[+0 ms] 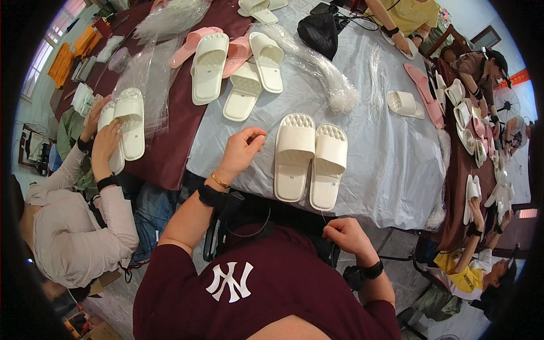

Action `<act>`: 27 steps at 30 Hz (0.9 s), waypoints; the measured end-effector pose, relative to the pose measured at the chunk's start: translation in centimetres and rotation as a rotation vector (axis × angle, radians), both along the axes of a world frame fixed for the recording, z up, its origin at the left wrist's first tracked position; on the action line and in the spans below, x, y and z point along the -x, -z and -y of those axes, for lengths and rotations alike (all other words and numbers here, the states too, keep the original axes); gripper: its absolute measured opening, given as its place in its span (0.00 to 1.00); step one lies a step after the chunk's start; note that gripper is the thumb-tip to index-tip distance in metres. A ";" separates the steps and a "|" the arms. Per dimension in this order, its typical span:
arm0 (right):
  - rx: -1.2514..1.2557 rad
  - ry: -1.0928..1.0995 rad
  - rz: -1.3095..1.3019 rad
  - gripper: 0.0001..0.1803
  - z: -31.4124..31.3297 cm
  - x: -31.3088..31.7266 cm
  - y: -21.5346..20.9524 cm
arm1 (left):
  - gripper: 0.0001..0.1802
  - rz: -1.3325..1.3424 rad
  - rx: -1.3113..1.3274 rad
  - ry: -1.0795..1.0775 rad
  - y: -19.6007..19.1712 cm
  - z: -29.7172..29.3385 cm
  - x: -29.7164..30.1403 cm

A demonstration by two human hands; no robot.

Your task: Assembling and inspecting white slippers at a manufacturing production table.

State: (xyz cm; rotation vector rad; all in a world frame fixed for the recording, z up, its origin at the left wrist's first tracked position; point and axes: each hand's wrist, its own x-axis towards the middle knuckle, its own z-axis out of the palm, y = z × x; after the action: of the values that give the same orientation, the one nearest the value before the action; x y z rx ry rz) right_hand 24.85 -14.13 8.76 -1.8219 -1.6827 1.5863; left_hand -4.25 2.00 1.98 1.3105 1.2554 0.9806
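Observation:
In front of me a pair of white slippers lies side by side, toes away: the left slipper (pixel 294 167) and the right slipper (pixel 327 181). My left hand (pixel 242 150) is above the table just left of them, its fingers curled and pinched together; what they hold, if anything, is too small to see. Beyond the table's near edge, my right hand (pixel 347 233) is closed in a pinch. A thin pale strand (pixel 323 215) runs from its fingertips up toward the heel of the right slipper. Neither hand touches the slippers.
More white slippers (pixel 209 68) and pink slippers (pixel 195 44) lie at the far left. Clear plastic bags (pixel 326 73), a bundle of thin strands (pixel 374 73) and a black bag (pixel 318 33) are farther back. At left, a co-worker's hands (pixel 106 139) hold white slippers; others work at right.

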 end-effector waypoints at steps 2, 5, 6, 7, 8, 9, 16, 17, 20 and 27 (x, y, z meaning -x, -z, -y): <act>0.007 -0.021 0.013 0.13 0.3 0.0 -0.5 | 0.10 0.002 -0.003 0.001 0.2 0.0 0.2; -0.019 -0.003 0.006 0.12 0.8 0.2 -1.9 | 0.10 -0.008 -0.004 -0.007 0.9 0.1 0.9; -0.032 0.021 -0.024 0.13 0.9 0.2 -2.2 | 0.10 -0.013 0.003 -0.012 1.1 0.2 1.2; -0.044 0.051 -0.049 0.13 1.0 0.1 -2.3 | 0.10 -0.014 0.011 -0.012 1.3 0.2 1.1; -0.043 0.055 -0.047 0.13 1.1 0.0 -2.3 | 0.10 -0.012 0.012 -0.008 1.4 0.2 1.0; -0.039 0.045 -0.043 0.13 1.2 0.0 -2.2 | 0.10 -0.007 0.014 0.008 1.5 0.2 1.0; -0.015 0.033 -0.015 0.13 1.2 0.3 -1.6 | 0.10 -0.047 0.028 0.068 1.3 0.4 0.3; -0.018 0.032 -0.014 0.13 1.1 0.4 -1.5 | 0.10 -0.047 0.026 0.067 1.4 0.4 0.3; -0.057 0.020 0.011 0.13 0.8 0.5 -0.8 | 0.11 -0.066 0.027 0.079 1.4 0.4 0.4; -0.249 0.053 0.167 0.15 -2.5 3.2 2.7 | 0.13 -0.126 0.006 0.107 0.5 -1.5 -0.9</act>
State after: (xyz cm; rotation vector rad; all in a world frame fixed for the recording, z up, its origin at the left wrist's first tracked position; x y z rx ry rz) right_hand 21.67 -11.59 6.10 -1.8950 -1.7927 1.1708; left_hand -3.40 3.46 1.51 1.4378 1.2673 0.8288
